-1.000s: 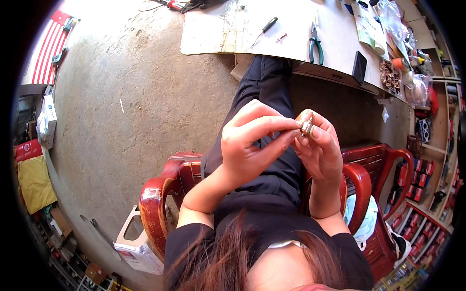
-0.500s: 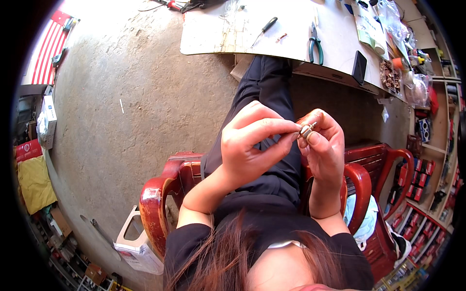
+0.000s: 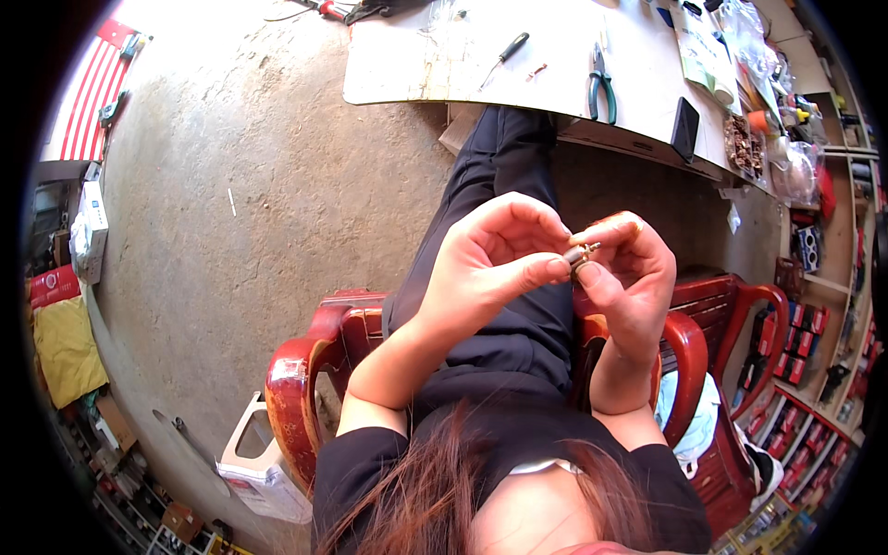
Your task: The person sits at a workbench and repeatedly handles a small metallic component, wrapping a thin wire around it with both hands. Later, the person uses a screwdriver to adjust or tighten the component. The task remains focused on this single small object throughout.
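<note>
Over my lap, both hands meet at a small metal fitting (image 3: 580,255), a short silver cylinder with a thin, brass-toned tip pointing right. My right hand (image 3: 636,277) pinches it between thumb and index finger. The thumb and fingertips of my left hand (image 3: 486,264) close on its left end, with a gap between that thumb and the curled fingers. Fingertips partly cover the fitting, so its exact kind cannot be told.
On the white table (image 3: 398,74) ahead lie a screwdriver (image 3: 505,59), pliers (image 3: 601,88), a tiny reddish piece (image 3: 536,71) and a black phone (image 3: 684,128). A bag of copper-coloured parts (image 3: 743,143) sits at its right. Red wooden chair arms (image 3: 296,388) flank me.
My left thumb has spread from the index finger and now sits lower on the fitting. My right hand has shifted slightly right, and the fitting has turned a little.
</note>
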The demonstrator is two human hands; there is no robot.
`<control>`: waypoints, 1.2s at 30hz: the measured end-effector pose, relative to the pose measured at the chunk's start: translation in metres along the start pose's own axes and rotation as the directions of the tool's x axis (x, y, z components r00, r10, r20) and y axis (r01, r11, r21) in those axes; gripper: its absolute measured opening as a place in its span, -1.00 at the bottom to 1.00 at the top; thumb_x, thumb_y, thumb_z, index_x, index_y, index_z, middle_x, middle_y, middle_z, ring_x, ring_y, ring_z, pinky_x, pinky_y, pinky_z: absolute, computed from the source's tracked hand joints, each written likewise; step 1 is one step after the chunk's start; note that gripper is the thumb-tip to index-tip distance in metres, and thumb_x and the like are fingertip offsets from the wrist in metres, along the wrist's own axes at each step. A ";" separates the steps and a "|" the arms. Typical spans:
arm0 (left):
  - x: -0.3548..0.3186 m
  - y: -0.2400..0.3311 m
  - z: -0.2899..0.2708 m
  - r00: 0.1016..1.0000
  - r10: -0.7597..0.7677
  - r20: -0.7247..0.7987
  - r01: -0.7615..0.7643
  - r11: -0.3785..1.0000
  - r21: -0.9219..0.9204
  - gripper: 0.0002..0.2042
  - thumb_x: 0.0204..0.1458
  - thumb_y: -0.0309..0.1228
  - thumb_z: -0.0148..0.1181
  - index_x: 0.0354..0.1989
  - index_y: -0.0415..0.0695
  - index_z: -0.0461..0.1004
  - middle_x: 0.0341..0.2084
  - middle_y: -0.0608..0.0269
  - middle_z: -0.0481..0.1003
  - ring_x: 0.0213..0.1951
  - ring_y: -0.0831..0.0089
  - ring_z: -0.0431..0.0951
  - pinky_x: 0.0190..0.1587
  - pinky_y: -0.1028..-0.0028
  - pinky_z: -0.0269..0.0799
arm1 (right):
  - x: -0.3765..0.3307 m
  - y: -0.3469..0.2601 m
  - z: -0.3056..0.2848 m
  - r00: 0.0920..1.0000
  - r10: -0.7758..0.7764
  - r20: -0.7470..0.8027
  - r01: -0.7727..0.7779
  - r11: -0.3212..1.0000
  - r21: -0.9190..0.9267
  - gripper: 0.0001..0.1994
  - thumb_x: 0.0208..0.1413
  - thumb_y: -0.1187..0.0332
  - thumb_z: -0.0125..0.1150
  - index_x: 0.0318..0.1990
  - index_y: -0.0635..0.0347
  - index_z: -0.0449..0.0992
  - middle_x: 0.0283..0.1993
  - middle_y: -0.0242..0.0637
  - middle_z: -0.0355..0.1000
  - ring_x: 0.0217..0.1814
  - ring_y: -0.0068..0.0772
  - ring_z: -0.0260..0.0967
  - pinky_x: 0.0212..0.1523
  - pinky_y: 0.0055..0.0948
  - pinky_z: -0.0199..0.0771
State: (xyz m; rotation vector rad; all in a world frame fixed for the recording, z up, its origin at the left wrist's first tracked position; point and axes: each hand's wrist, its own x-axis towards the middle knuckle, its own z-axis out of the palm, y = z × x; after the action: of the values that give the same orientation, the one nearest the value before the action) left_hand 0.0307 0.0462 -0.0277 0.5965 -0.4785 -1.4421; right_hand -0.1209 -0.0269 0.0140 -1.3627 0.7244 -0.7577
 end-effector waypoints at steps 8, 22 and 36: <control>0.009 -0.003 -0.004 0.992 -0.129 -0.008 0.127 0.983 -0.133 -0.63 0.03 -0.47 0.29 0.02 -0.25 0.41 -0.25 0.29 0.49 -0.26 0.57 0.48 -0.18 0.56 0.42 | 0.017 0.005 -0.012 0.999 0.020 0.047 -0.021 1.000 0.020 -0.80 -0.01 0.51 0.25 -0.18 0.33 0.51 -0.41 -0.50 0.37 -0.42 -0.81 0.18 -0.37 -0.76 0.15; 0.013 0.015 -0.032 0.952 0.241 -0.191 -0.258 0.964 -0.069 -0.78 0.09 -0.60 0.17 -0.07 -0.29 0.47 -0.24 0.17 0.52 -0.26 0.51 0.51 -0.14 0.51 0.42 | 0.240 0.159 -0.034 0.978 0.175 -0.111 -0.206 0.760 -0.616 -0.61 0.02 0.11 0.32 -0.28 0.35 0.60 -0.41 -0.21 0.58 -0.46 -0.56 0.49 -0.34 -0.55 0.46; -0.022 0.055 -0.046 0.786 0.580 -0.215 -0.571 0.814 0.108 -0.77 0.01 -0.73 0.19 -0.13 -0.31 0.47 -0.19 0.11 0.48 -0.16 0.47 0.50 -0.11 0.51 0.47 | 0.287 0.196 -0.007 0.926 0.367 -0.091 -0.368 0.818 -0.442 -0.82 -0.05 0.36 0.31 -0.50 0.32 0.55 -0.55 -0.32 0.48 -0.58 -0.59 0.41 -0.45 -0.66 0.45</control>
State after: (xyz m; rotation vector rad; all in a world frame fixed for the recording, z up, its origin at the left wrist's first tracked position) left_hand 0.1006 0.0735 -0.0269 0.5793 -0.4456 -0.7624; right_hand 0.0483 -0.2550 -0.1863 -1.5690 1.1804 -0.2817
